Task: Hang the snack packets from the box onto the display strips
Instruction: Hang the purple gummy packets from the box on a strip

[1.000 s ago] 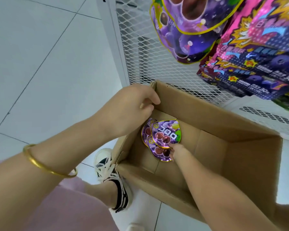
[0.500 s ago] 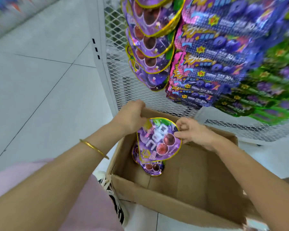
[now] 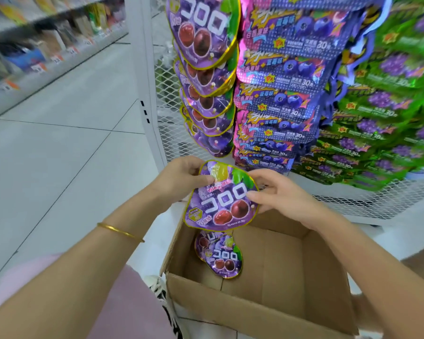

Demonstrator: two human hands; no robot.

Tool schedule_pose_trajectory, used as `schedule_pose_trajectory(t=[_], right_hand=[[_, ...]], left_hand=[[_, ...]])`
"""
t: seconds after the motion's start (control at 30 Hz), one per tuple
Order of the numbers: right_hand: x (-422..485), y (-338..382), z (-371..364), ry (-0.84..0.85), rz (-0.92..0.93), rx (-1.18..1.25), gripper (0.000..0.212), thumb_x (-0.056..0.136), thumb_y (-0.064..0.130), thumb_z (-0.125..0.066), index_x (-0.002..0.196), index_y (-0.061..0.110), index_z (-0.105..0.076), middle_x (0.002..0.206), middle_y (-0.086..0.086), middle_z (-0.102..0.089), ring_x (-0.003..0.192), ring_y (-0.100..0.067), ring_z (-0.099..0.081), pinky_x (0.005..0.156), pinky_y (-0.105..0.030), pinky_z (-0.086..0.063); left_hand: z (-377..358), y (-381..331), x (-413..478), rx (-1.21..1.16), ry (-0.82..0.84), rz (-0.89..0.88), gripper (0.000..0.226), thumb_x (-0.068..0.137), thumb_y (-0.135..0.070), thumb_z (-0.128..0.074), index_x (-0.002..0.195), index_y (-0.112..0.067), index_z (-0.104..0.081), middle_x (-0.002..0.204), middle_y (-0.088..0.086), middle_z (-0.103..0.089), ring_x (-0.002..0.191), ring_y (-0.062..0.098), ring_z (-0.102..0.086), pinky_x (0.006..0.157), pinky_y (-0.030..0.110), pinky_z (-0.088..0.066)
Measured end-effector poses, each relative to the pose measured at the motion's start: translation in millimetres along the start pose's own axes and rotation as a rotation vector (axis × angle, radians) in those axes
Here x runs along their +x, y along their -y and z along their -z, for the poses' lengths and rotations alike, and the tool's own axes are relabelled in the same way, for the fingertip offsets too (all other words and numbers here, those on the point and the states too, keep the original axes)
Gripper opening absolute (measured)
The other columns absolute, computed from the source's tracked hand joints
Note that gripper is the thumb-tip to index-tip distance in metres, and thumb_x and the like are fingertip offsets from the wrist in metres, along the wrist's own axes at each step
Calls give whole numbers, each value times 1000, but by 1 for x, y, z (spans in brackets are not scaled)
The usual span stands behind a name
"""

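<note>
Left hand (image 3: 181, 177): my thumb and fingers pinch the top left edge of the purple packet (image 3: 220, 199).
Right hand (image 3: 279, 196): my thumb and fingers pinch the right edge of the same packet.
Purple packet: it is held between both hands, printed face toward me, above the cardboard box (image 3: 267, 311).
Second packet (image 3: 219, 255): it lies inside the box, at the far left corner.
Box: it is open and stands on the floor just beside the mesh rack (image 3: 171, 133).
Rack: hanging purple packets (image 3: 203, 69) are in a column, blue packets (image 3: 279, 94) beside them, and green packets (image 3: 389, 106) are further right.

Left hand (image 3: 181, 178), right hand (image 3: 282, 195): two. Box (image 3: 267, 311): one. Held packet (image 3: 220, 201), boxed packet (image 3: 219, 256): two. Hanging packet columns (image 3: 279, 94): three.
</note>
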State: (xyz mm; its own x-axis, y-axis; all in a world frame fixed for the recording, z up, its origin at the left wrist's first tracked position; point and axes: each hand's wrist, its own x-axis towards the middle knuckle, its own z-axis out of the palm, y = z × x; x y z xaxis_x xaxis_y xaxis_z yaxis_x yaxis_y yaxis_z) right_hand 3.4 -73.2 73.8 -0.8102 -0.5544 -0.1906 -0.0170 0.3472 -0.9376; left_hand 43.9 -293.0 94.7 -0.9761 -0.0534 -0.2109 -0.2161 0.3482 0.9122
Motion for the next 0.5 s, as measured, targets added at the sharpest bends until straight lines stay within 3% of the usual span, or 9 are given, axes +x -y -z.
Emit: schedule_pose_trajectory(t=[0.07, 0.13, 0.2, 0.23, 0.3, 0.37, 0.43, 0.5], right_hand=[[3, 15, -5, -71, 93, -97, 28, 86, 12, -63, 111, 22, -56, 108, 1, -63, 92, -24, -65, 78, -31, -54], [5, 35, -10, -102, 167, -177, 27, 85, 13, -65, 106, 28, -56, 102, 9, -63, 93, -6, -62, 84, -20, -51], [8, 56, -11, -143, 220, -284, 20, 85, 17, -65, 104, 17, -59, 103, -4, -66, 98, -16, -63, 92, -37, -49], [10, 69, -11, -176, 248, -340, 15, 86, 20, -65, 98, 12, -59, 97, -14, -66, 92, -25, -63, 89, -45, -48], [12, 98, -9, -248, 320, -410, 15, 85, 27, -65, 82, 15, -57, 80, -23, -58, 73, -31, -56, 74, -46, -46], [16, 133, -4, -323, 395, -444, 15, 84, 32, -63, 79, 19, -57, 70, -19, -56, 68, -30, -53, 70, -47, -45], [18, 169, 7, -408, 478, -514, 16, 86, 27, -63, 86, 11, -61, 62, -4, -54, 62, -19, -50, 69, -36, -43], [20, 201, 20, -512, 555, -576, 13, 88, 21, -62, 92, 9, -61, 59, 8, -48, 60, -12, -42, 62, -29, -35]], left_hand=[[5, -10, -5, -23, -5, -58, 2, 81, -10, -69, 82, -10, -67, 82, 11, -71, 78, 22, -62, 78, 42, -51], [11, -22, -8, -46, -17, -115, 8, 82, -11, -68, 81, -3, -65, 77, 13, -65, 76, 22, -57, 75, 39, -49], [22, -37, -10, -61, -38, -158, 15, 81, -14, -69, 82, 0, -64, 80, 21, -62, 76, 23, -53, 75, 44, -47], [30, -48, -11, -61, -49, -176, 16, 80, -15, -70, 80, 0, -63, 80, 20, -61, 76, 23, -52, 75, 43, -45], [49, -73, -11, -35, -61, -219, 29, 76, -23, -71, 82, 3, -60, 80, 14, -58, 76, 21, -51, 74, 38, -41], [71, -104, -7, 4, -66, -287, 28, 77, -24, -71, 82, 2, -61, 78, 9, -61, 75, 17, -54, 73, 33, -43], [92, -143, -1, 14, -103, -378, 3, 84, -15, -66, 85, -12, -66, 79, -1, -67, 72, 8, -59, 73, 24, -47], [112, -184, 10, 15, -205, -494, 10, 87, -13, -62, 96, -16, -64, 83, -6, -65, 70, -1, -60, 71, 15, -48]])
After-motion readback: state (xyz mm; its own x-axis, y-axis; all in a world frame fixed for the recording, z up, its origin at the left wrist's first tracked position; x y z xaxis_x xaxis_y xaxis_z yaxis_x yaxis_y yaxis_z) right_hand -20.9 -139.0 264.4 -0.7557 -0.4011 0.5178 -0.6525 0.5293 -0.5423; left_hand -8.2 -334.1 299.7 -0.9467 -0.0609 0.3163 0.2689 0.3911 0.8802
